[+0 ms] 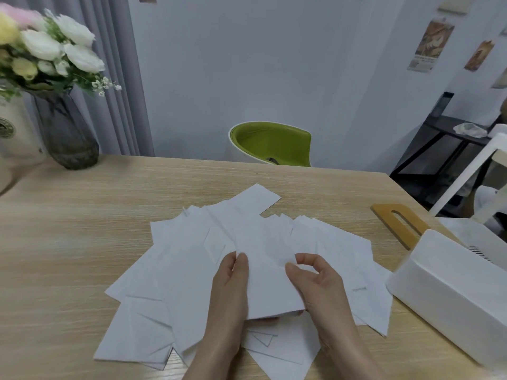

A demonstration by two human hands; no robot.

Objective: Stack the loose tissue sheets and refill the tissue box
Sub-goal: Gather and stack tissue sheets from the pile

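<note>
Nearest, the left hand [229,289] pinches the edge of one thin white tissue sheet [267,278], fingers beneath, while the right hand [315,281] hovers just above it with fingers loosely curled, gripping nothing. Loose tissue sheets [170,270] fan over the woodgrain table [68,229]. At right sits the smooth white tissue box [450,292]; beyond it, its slotted wooden lid [397,223]. No writing is legible.
</note>
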